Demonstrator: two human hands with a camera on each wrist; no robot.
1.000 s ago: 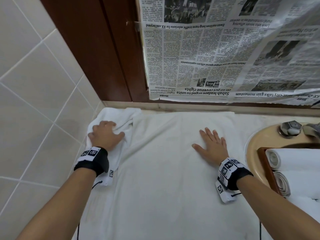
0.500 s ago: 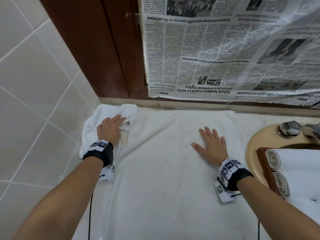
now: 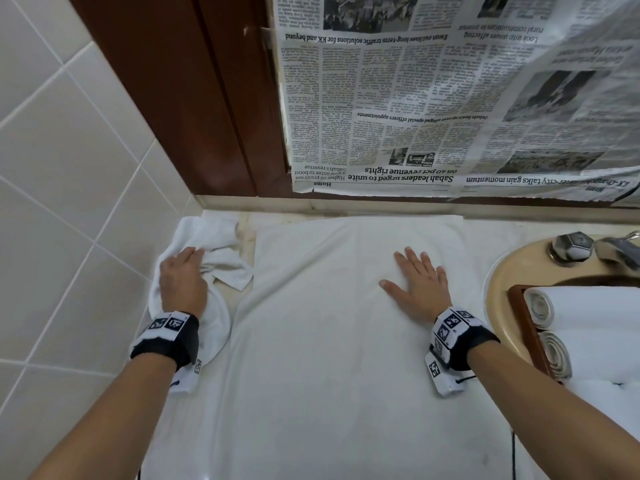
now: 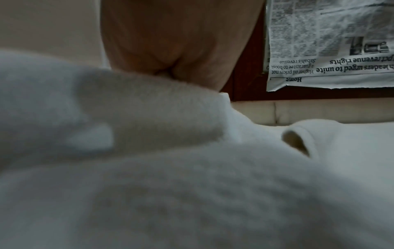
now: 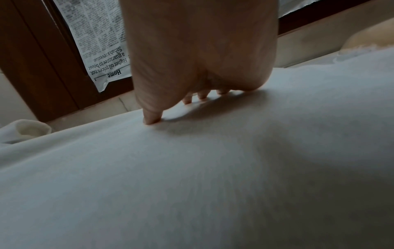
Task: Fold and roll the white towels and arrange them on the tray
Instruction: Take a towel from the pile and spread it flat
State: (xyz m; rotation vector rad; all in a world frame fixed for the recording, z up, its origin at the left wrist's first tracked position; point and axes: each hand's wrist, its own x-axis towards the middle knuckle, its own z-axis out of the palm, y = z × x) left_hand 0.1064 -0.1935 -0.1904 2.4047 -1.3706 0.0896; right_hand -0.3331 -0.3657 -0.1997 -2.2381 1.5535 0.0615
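Hands: right hand (image 3: 417, 285) is lying flat with fingers spread, pressing the flat towel (image 3: 346, 358); left hand (image 3: 181, 279) is resting on the bunched towel (image 3: 211, 247), fingers bending down into the cloth, though how firmly it is gripping cannot be told.
Flat towel: white, lying spread smooth over the desk (image 3: 485, 225), reaching from the back ledge toward the near edge.
Bunched towel: white, lying crumpled in the desk's left corner against the tiled wall (image 3: 69, 168), just beside the flat towel.
Rolled towels: two white rolls (image 3: 554, 327) are sitting side by side in the wooden tray (image 3: 526, 327) at the right, over the sink (image 3: 509, 271).
Head view: showing both hands, the tray and the tap (image 3: 571, 245).
Left wrist view: showing only blurred terry folds under the palm (image 4: 170, 42) and a newspaper (image 4: 330, 50) hanging behind.
Right wrist view: showing fingertips (image 5: 152, 118) touching the cloth.
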